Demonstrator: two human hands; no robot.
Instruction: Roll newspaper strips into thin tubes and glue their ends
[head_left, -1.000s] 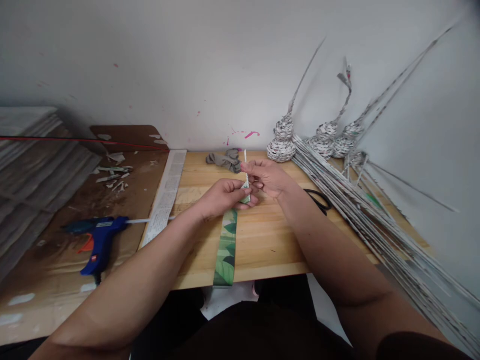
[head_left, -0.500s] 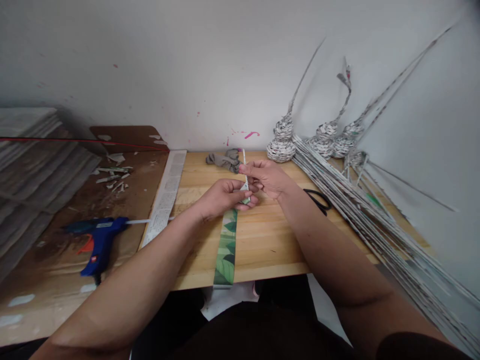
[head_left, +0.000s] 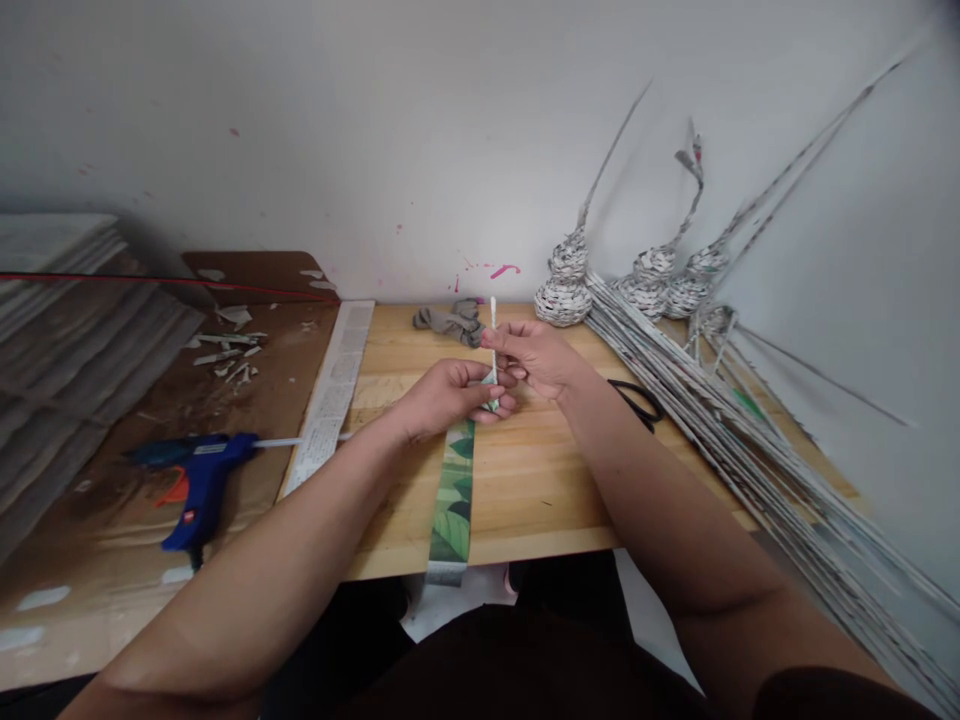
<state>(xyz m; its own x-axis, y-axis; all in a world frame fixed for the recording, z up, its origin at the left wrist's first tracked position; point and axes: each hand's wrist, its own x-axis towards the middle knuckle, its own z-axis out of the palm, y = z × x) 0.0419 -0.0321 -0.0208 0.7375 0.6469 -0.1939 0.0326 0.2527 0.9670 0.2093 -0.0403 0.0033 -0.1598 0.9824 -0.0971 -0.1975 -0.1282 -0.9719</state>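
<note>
A long paper strip [head_left: 452,500] printed with green leaves runs from my hands down over the table's front edge. Its upper end is rolled into a thin white paper tube [head_left: 493,312], which stands almost upright between my hands. My left hand [head_left: 448,395] is closed round the lower part of the roll, where the strip winds in. Just above and to the right, my right hand [head_left: 541,358] pinches the same tube between thumb and fingers. The fingers partly hide the roll.
Behind my hands lies a grey cloth [head_left: 450,322]. Woven paper gourd shapes [head_left: 562,290] stand by the wall, beside a bundle of paper tubes [head_left: 675,390] and black scissors handles [head_left: 637,402]. At left are a blue glue gun [head_left: 206,480], paper scraps [head_left: 232,358] and stacked paper [head_left: 67,370].
The tube between my hands has turned a little and its top now stands straighter, slightly farther right. The strip's lower end has shifted slightly. Both hands keep their hold.
</note>
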